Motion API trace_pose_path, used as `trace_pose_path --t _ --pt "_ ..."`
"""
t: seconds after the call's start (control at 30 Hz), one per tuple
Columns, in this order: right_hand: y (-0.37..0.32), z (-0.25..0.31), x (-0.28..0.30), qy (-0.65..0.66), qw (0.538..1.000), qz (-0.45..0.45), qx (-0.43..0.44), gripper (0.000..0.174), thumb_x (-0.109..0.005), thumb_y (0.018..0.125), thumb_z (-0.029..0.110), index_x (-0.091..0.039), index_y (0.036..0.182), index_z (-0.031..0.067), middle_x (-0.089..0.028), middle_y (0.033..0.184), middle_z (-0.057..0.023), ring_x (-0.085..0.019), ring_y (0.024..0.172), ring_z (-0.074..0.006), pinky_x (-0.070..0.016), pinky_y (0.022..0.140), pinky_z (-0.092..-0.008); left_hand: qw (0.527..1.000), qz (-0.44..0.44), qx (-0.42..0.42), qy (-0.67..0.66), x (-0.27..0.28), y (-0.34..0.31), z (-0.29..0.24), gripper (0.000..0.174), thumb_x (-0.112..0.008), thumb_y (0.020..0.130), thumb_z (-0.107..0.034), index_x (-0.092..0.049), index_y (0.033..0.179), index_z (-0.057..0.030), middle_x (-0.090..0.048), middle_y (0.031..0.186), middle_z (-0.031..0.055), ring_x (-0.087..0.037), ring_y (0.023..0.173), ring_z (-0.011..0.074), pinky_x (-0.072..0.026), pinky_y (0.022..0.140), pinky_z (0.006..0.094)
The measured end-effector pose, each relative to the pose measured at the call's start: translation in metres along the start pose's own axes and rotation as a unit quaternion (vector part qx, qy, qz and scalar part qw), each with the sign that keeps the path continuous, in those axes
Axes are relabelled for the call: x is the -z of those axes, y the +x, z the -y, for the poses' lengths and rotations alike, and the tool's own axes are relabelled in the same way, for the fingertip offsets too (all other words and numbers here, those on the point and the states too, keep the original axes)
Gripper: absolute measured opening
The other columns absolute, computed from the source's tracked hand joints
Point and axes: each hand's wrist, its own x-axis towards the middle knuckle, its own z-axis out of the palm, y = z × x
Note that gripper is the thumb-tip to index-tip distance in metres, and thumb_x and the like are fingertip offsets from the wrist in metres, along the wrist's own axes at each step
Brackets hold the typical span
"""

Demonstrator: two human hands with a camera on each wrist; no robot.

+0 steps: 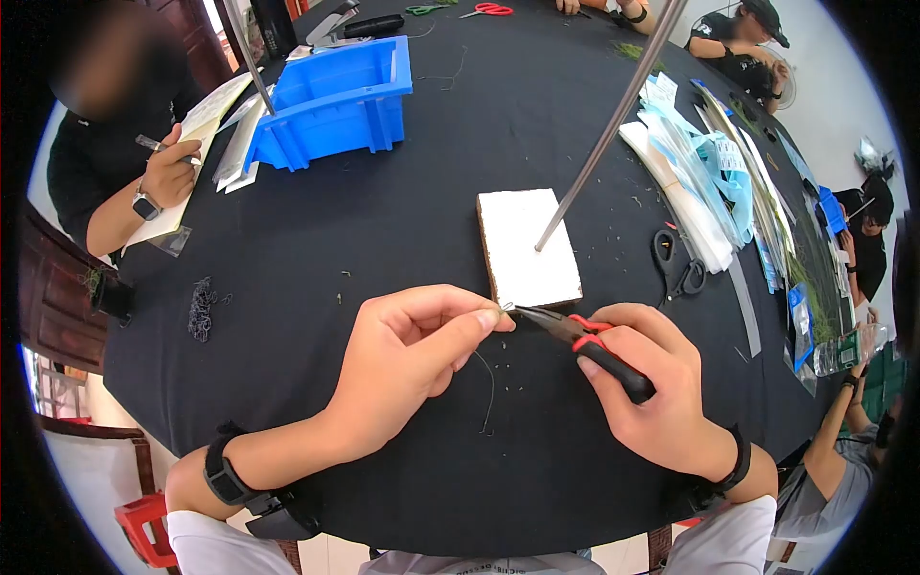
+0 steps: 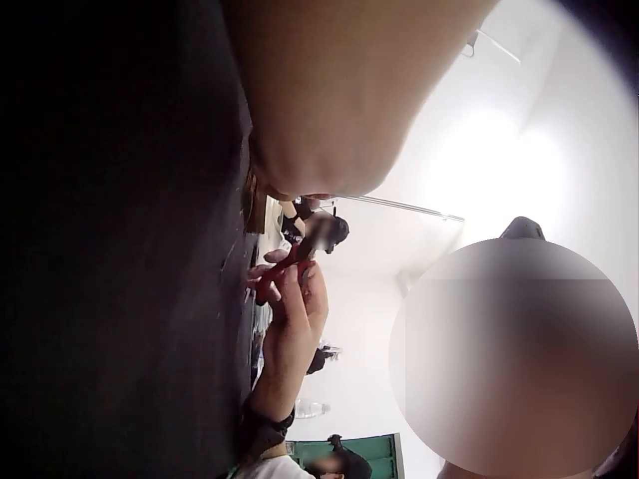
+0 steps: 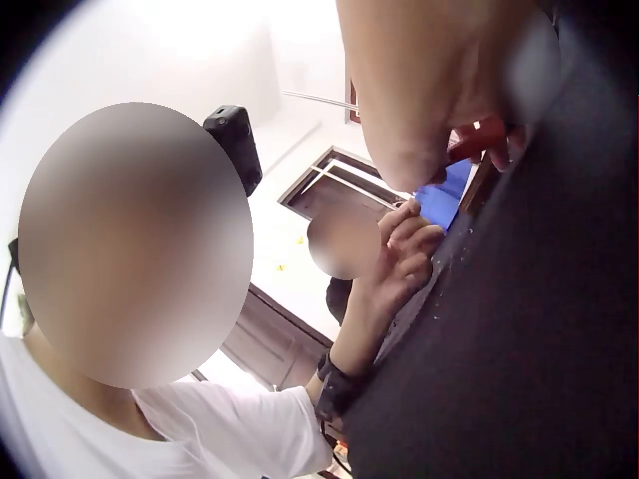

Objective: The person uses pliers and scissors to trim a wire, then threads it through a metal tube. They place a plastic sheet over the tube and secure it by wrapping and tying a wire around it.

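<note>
In the head view the left hand (image 1: 407, 359) pinches a tiny piece with a thin dark wire (image 1: 492, 393) between thumb and forefinger; the wire hangs down below the fingers. The right hand (image 1: 652, 388) grips red-and-black pliers (image 1: 613, 364), whose narrow tips meet the small piece at the left fingertips. Just beyond the hands lies a white-topped block (image 1: 527, 230) with a metal rod (image 1: 599, 134) rising from it. The left wrist view shows the right hand (image 2: 295, 319) around the red handles; in the right wrist view the left hand (image 3: 394, 274) has bent fingers, its held piece unclear.
Black scissors (image 1: 678, 268) lie right of the block, near plastic-wrapped strips (image 1: 685, 192). A blue bin (image 1: 331, 105) stands at the back left, and a dark thread bundle (image 1: 201, 311) lies at the left. People are around the black-covered table (image 1: 287, 240), one holding a notebook (image 1: 196, 144).
</note>
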Motion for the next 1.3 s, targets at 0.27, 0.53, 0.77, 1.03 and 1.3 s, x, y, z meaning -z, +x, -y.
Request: trace_pose_path --t 0.27,0.53,0.77,1.03,1.3 --pt "-0.001 -0.005 -0.006 -0.066 0.996 -0.027 0.06 0.028 -0.075 0.065 0.007 -0.066 0.091 0.0041 -0.06 0.107 -0.0139 -0.06 0.087 -0.0283 -0.0499 0.07 -0.0341 0.999 -0.013 -0.03 0.021 -0.002 -0.001 0.003 0.017 -0.061 0.086 -0.011 -0.066 0.094 0.0031 -0.044 0.055 -0.0044 -0.032 0.045 0.001 -0.0195 0.038 0.0177" --pt "-0.001 -0.002 -0.009 -0.075 0.993 -0.027 0.085 0.028 -0.076 0.063 0.009 -0.067 0.089 0.0041 -0.059 0.104 -0.0141 -0.059 0.086 -0.028 -0.0485 0.066 -0.0338 1.0 -0.012 -0.021 0.004 -0.001 -0.002 0.004 0.016 -0.059 0.087 -0.008 -0.067 0.095 0.0029 -0.046 0.057 -0.003 -0.033 0.045 0.0011 -0.0194 0.038 0.0179" --pt "-0.001 0.001 -0.008 -0.093 0.991 -0.021 0.098 0.025 -0.076 0.061 0.007 -0.065 0.082 0.0011 -0.056 0.09 -0.011 -0.055 0.075 -0.0236 -0.0443 0.058 -0.0301 0.999 -0.011 -0.028 0.016 -0.002 -0.003 0.005 0.015 -0.059 0.087 -0.008 -0.067 0.095 0.0029 -0.048 0.058 -0.0023 -0.034 0.046 0.001 -0.0203 0.038 0.0182" --pt "-0.003 0.0 -0.012 -0.067 0.994 -0.012 0.084 0.024 -0.077 0.064 0.008 -0.062 0.081 0.0003 -0.054 0.089 -0.0124 -0.055 0.071 -0.0232 -0.0463 0.057 -0.0311 0.997 -0.008 -0.055 0.045 -0.001 -0.005 0.006 0.014 -0.06 0.086 -0.004 -0.068 0.096 0.003 -0.059 0.069 -0.0005 -0.044 0.059 0.0013 -0.033 0.05 0.0183" --pt "-0.003 -0.001 -0.008 -0.029 0.995 0.032 0.091 0.038 -0.075 0.071 0.019 -0.057 0.097 -0.0022 -0.055 0.09 -0.0133 -0.056 0.069 -0.024 -0.0465 0.057 -0.0308 0.997 -0.02 -0.052 0.057 -0.002 -0.006 0.006 0.014 -0.059 0.086 -0.003 -0.068 0.095 0.0043 -0.061 0.071 -0.0002 -0.044 0.06 0.0009 -0.0329 0.051 0.019"
